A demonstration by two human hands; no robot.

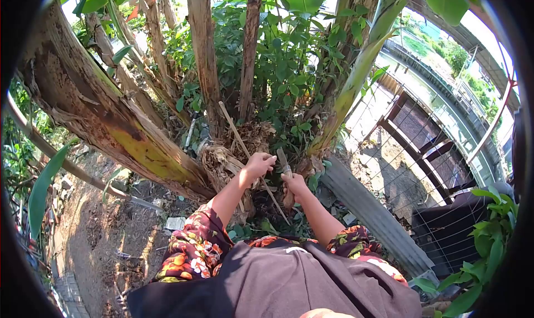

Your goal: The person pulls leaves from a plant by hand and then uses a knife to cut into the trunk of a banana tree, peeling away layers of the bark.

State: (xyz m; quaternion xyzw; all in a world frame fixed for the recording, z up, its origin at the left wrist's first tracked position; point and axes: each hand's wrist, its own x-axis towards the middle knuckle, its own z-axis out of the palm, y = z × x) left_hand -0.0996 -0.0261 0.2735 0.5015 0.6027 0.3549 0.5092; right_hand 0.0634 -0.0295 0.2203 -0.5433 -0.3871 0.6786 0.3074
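My left hand [259, 166] is closed in front of me, its thumb and index fingertips close together. A long thin stick [236, 130] slants beneath its palm and shows again below, apparently gripped by the curled fingers. Just to the right, my right hand [296, 186] is wrapped around the wooden handle of a knife [284, 162], whose greyish blade points up and away from me. Behind my left hand are dry, shredded fibres of a cut banana stump [217, 161]. The blade and the stick are apart.
A thick banana trunk [119, 120] leans in from the left, and a greener stem [359, 90] rises on the right. Leafy plants [278, 67] grow behind. A corrugated sheet [375, 215] and wire fence [400, 198] stand at the right. Bare soil [100, 229] lies left.
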